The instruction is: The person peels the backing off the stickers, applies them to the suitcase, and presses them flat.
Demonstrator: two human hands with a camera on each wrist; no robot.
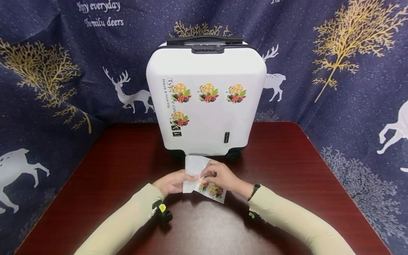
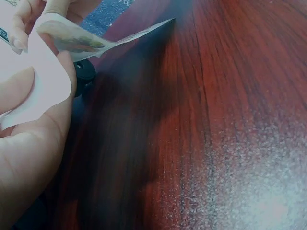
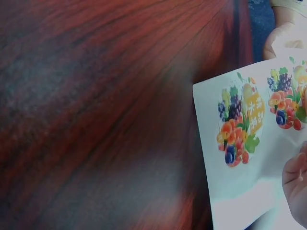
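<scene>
A white sheet of fruit stickers [image 1: 193, 163] is held above the table in front of the suitcase, bent along its middle. My left hand [image 1: 173, 182] grips its left part, thumb on top, as the left wrist view also shows. With curled fingers and thumb, my right hand [image 1: 221, 176] pinches at a fruit sticker near the bend; whether the sticker's edge is lifted is hidden by the fingers. Another fruit sticker [image 3: 240, 125] lies flat on the sheet's right part. Behind stands a white suitcase [image 1: 210, 124], upright, bearing several fruit stickers like these, one being this sticker [image 1: 180, 119].
The dark red wooden table [image 1: 127, 148] carries the suitcase at its back edge. A navy cloth [image 1: 134, 60] with deer and gold trees hangs behind and at the sides. A small black label [image 1: 226, 137] is on the suitcase's lower right.
</scene>
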